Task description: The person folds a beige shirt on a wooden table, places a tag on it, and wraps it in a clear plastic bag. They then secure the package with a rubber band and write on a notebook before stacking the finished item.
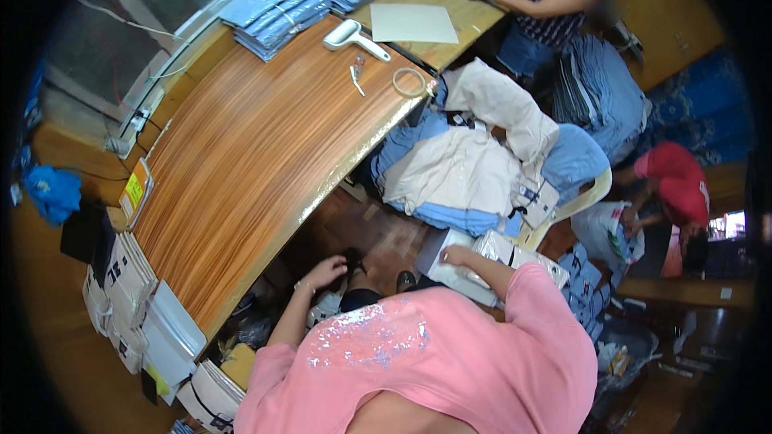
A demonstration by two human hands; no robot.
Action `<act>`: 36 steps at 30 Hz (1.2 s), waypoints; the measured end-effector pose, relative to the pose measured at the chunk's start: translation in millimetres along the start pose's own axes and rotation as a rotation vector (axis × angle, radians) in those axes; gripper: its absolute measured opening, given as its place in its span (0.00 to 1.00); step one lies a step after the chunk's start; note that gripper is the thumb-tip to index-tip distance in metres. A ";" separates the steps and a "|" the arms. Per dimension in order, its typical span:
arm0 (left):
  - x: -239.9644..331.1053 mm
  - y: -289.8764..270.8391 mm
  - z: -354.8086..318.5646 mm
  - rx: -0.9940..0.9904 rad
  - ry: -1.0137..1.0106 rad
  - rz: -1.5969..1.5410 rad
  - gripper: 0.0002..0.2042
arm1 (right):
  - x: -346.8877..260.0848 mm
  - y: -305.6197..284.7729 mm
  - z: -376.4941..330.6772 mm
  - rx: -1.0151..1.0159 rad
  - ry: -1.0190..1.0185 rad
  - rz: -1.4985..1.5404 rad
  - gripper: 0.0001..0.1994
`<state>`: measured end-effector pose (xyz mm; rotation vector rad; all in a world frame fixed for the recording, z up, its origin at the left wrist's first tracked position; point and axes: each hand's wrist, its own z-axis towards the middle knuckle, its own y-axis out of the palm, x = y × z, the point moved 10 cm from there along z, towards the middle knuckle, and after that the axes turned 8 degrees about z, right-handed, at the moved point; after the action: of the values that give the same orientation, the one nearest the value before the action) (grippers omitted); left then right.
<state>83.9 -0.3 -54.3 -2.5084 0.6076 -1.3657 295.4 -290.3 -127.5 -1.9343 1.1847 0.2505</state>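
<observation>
My left hand (pixel 326 272), with a bracelet at its wrist, hangs below the table's front edge over the floor. Its fingers stretch out and hold nothing that I can see. Further right, my right hand (pixel 457 255) has curled fingers above a pale flat box or board (pixel 447 273). Whatever its fingers may grip is too small to make out. Just beyond it, a big pile of folded cream and light blue garments (pixel 454 169) rests on a chair (pixel 591 193). Flat packs in clear wrapping (pixel 515 257) lie beside my right forearm.
On the wood-grain table (pixel 241 169) lie a white lint roller (pixel 354 38), a tape ring (pixel 408 82) and a small cutter (pixel 356 72). Bagged blue shirts (pixel 277 16) are stacked behind. One person (pixel 551 0) handles blue cloth; another, in red (pixel 679 185), bends over a sack (pixel 603 229).
</observation>
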 end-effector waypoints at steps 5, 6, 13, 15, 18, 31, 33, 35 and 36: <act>32.6 -59.0 55.4 0.113 0.011 -0.002 0.18 | 84.3 -23.0 -64.4 0.786 0.462 0.454 0.11; 49.0 -57.1 69.8 0.051 0.015 -0.090 0.16 | 83.7 -20.6 -79.2 0.824 0.521 0.350 0.09; 141.3 -2.5 162.9 -0.446 0.182 -0.087 0.07 | 67.3 -37.0 -57.2 0.318 0.384 0.870 0.06; 169.8 -9.0 209.1 -0.354 0.197 -0.051 0.08 | 101.9 -61.8 -43.7 0.402 0.291 1.003 0.10; 188.6 -25.4 291.8 -0.155 0.105 0.095 0.13 | 158.9 -125.3 -18.9 0.495 0.272 1.052 0.14; 174.3 -35.6 480.0 0.075 -0.182 0.339 0.15 | 376.7 -342.6 118.5 0.824 0.542 0.173 0.20; 170.4 -32.1 473.3 0.088 -0.156 0.431 0.15 | 379.4 -333.8 130.4 0.674 0.609 0.164 0.20; 192.6 -50.4 454.0 0.286 -0.036 0.331 0.12 | 377.1 -340.1 130.6 0.463 0.708 0.178 0.20; 212.8 -65.0 436.1 0.386 0.030 0.286 0.10 | 366.1 -348.0 123.9 0.439 0.694 0.160 0.19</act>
<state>568.9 -41.0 -107.4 -2.0153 0.6124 -1.2742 802.9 -362.7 -215.5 -1.5652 1.6686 -0.6048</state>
